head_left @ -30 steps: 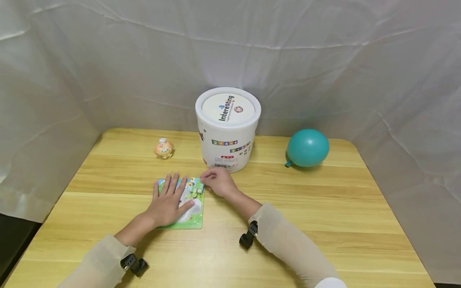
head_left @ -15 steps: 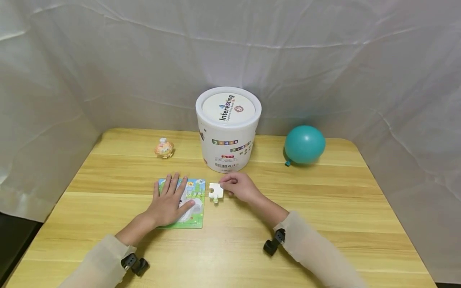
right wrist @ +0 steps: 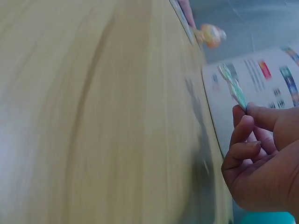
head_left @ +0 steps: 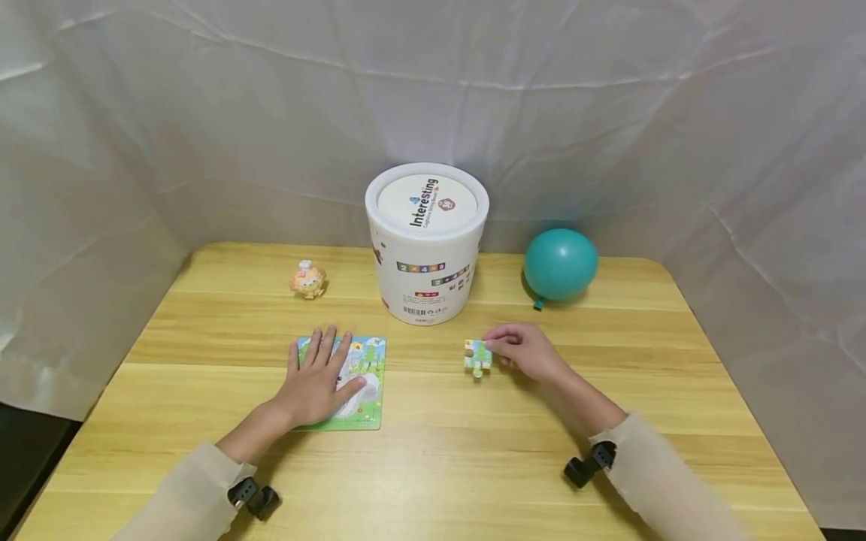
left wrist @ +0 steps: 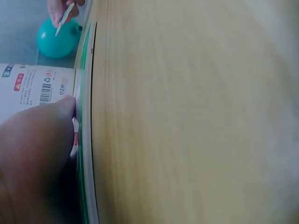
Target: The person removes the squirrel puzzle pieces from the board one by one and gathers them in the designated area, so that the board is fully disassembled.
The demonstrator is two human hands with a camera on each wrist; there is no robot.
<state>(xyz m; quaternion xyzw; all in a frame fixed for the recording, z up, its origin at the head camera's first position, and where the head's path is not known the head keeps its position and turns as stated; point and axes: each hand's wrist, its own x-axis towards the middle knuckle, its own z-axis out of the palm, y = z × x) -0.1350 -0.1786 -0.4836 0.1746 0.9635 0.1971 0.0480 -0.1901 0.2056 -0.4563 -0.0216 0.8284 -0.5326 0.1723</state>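
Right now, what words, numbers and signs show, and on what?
"Interesting": round white lid of the white plastic bucket.
"2", "4", "8": the bucket's upper multicoloured strip, signs between blurred.
"2", "4": lower multicoloured strip, rest blurred.
Triangle sign: red label below.
Recycling arrows: beside the black barcode.
Too small: lid's brown badge, remaining print.

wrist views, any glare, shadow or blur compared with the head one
Right wrist view: orange figurine blurred, shadow on the table beside the right hand, pale glare at the left edge; left wrist view: hazy, whitish towards its right edge; head view: crisper, bright highlight on the balloon.
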